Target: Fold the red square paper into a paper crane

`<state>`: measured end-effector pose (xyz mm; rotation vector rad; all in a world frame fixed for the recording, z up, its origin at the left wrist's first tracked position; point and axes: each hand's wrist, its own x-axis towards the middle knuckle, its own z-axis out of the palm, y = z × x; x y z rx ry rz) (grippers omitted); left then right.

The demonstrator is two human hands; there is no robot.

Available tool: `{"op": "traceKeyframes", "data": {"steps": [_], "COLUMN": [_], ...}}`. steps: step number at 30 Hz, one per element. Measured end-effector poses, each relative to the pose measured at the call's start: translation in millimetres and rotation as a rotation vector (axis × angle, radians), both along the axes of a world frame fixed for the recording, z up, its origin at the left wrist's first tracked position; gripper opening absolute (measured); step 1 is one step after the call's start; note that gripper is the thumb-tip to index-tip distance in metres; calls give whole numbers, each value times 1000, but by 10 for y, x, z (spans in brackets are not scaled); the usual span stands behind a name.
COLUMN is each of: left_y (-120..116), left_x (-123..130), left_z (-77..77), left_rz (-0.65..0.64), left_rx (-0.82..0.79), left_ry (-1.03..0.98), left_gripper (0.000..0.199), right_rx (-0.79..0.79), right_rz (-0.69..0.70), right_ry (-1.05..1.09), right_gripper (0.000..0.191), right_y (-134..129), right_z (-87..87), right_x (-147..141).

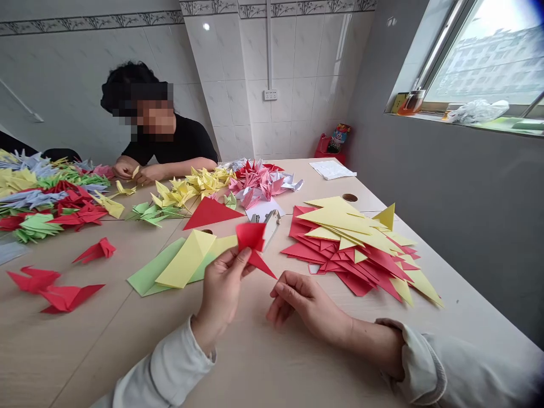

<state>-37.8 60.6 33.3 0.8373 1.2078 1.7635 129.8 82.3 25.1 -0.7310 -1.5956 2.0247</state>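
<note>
The left hand (223, 289) pinches a folded red paper (250, 237) above the table (238, 362).
Its fingers hide the paper's lower folds; the right hand (310, 306), open and empty, sits just beside the pointed tip.

Nothing readable anywhere, honestly. Stack of white papers (332, 169) at the far end of the table (297, 184): looks like lines of print, but way too small and blurry to make out. Same deal with the cartoon-printed packet (340, 137) in the red holder (328, 148) by the wall: bright picture on the front, no legible words or brand. Wall socket (270, 94): no markings to read at this distance. Little yellow box (398, 102) on the windowsill (476, 122): no lettering to make out either. No numbers or signs on the folded paper, as far as can be seen.
</note>
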Motion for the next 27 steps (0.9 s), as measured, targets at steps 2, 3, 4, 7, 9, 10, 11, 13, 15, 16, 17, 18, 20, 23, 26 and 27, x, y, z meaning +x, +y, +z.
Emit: {"op": "traceKeyframes", "data": {"steps": [2, 3, 4, 7, 9, 10, 11, 13, 15, 16, 17, 18, 20, 23, 26, 27], "left_y": [37, 47, 52, 30, -2, -19, -35, -61, -75, -77, -76, -74, -65, -51, -49, -51], "left_x": [-74, -100, -113, -76, -7, 30, 64, 115, 136, 137, 134, 128, 112, 93, 89, 92], "left_z": [38, 52, 60, 42, 7, -13, -32, -62, -82, -89, -94, -98, -103, -103, -87, -79], "left_rz": [48, 58, 56, 15, -18, -39, -61, -101, -114, -110, -106, -106, -111, -131, -164, -176], "left_rx": [35, 42, 42, 19, 4, -6, -16, -37, -53, -58, -63, -66, -71, -75, -86, -91], "left_ry": [-1, 6, 14, 32, 38, 43, 48, 57, 58, 55, 53, 51, 55, 74, 98, 105], "left_gripper": [20, 21, 22, 23, 22, 21, 21, 20, 20, 20, 20, 20, 21, 21, 21, 21], "right_rx": [27, 35, 38, 42, 61, 76, 90, 110, 112, 107, 99, 90, 73, 69, 90, 100], "right_rz": [30, 24, -2, -106, -122, -110, -95, -61, -44, -39, -38, -37, -38, -34, -3, 15], "right_ry": [-46, -63, -69, -33, 4, 9, 2, -29, -49, -50, -46, -39, -25, -28, -54, -59], "right_gripper": [29, 28, 28, 31, 35, 36, 38, 43, 46, 47, 47, 47, 47, 46, 46, 47], "right_y": [-4, 0, 8, 39, 53, 56, 57, 56, 58, 61, 64, 67, 73, 80, 83, 81], "right_z": [-2, -4, -6, -6, -5, -6, -7, -13, -20, -23, -26, -28, -29, -22, -17, -20], "right_x": [15, 18, 18, 7, -1, -4, -6, -11, -16, -19, -23, -26, -30, -24, -10, -9]}}
